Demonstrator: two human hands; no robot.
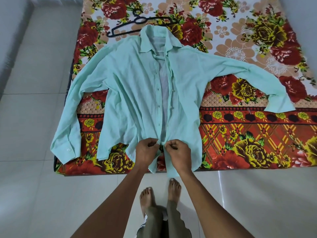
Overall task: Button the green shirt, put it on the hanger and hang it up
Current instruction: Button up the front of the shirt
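A pale green long-sleeved shirt [130, 86] lies face up on the bed with its collar far from me and both sleeves spread out. Its front stands open along the middle, showing the inside of the back. A dark hanger [137, 24] lies flat just beyond the collar, partly under it. My left hand [146, 154] pinches the left front edge near the hem. My right hand [178, 154] pinches the right front edge beside it. The two edges nearly meet between my fingertips at the lowest button.
The bed carries a floral sheet [248, 134] in red, yellow and cream, its front edge just under my hands. Light floor tiles [34, 194] surround it on the left and in front. My bare feet [161, 191] stand close to the bed edge.
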